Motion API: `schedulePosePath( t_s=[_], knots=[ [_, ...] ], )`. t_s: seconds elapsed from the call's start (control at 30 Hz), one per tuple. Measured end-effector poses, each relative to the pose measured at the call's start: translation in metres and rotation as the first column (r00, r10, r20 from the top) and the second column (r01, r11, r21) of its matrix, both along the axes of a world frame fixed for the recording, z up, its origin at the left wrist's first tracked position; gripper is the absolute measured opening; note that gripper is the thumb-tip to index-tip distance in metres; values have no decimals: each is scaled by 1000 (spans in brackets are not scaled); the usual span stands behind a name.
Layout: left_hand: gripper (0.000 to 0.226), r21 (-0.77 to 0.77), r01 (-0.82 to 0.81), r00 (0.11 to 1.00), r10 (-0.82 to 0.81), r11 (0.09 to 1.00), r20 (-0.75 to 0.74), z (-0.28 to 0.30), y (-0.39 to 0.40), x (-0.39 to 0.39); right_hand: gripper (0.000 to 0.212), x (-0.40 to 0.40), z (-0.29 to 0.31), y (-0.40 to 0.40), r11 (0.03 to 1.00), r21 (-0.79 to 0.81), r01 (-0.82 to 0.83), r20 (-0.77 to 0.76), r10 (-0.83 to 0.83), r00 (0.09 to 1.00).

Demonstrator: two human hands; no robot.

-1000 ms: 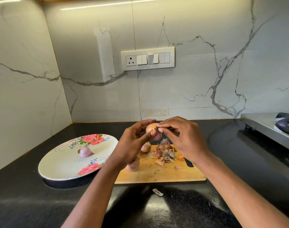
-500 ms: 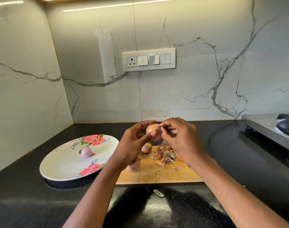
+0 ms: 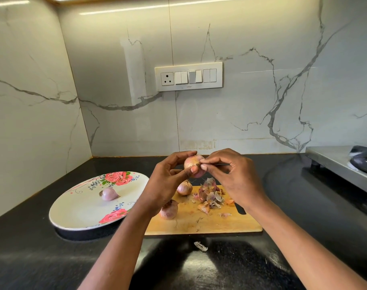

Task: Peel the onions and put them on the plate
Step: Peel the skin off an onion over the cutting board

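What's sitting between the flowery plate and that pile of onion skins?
In the head view, two unpeeled onions lie on the wooden cutting board, between the plate and the pile of skins. The left forearm partly hides that stretch.

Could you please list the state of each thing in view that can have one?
held onion: partly skinned, gripped by left hand, pinched at its tip by right hand
plate onion: peeled, on plate
two board onions: unpeeled, on cutting board
peels: piled on board
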State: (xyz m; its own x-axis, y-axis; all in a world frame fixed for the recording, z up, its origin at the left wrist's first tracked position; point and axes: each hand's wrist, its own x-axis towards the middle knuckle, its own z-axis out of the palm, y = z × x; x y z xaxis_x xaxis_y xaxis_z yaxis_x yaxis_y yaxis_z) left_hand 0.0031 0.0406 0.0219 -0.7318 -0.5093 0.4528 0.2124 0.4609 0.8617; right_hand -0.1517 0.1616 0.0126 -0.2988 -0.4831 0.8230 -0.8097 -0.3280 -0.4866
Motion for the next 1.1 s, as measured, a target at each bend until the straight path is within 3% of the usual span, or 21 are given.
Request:
schedulePosePath(
  t_s=[0.37,0.57,0.83,1.1],
  knots=[
    [41,37,3,1000,-2,999,-23,-1,5,-3,12,3,-1,-3,990,19,140,-108,-137,985],
    [35,55,-3,999,6,999,-51,-3,0,-4,12,10,1,-9,983,-18,182,77,-180,981],
    [45,158,64,992,-45,985,-120,-3,-1,-4,12,-1,-2,-10,973,72,217,344,-229,911],
    [43,314,148,985,-111,938,-132,-2,1,-6,14,-12,-9,-7,968,201,149,393,-220,893]
  ],
)
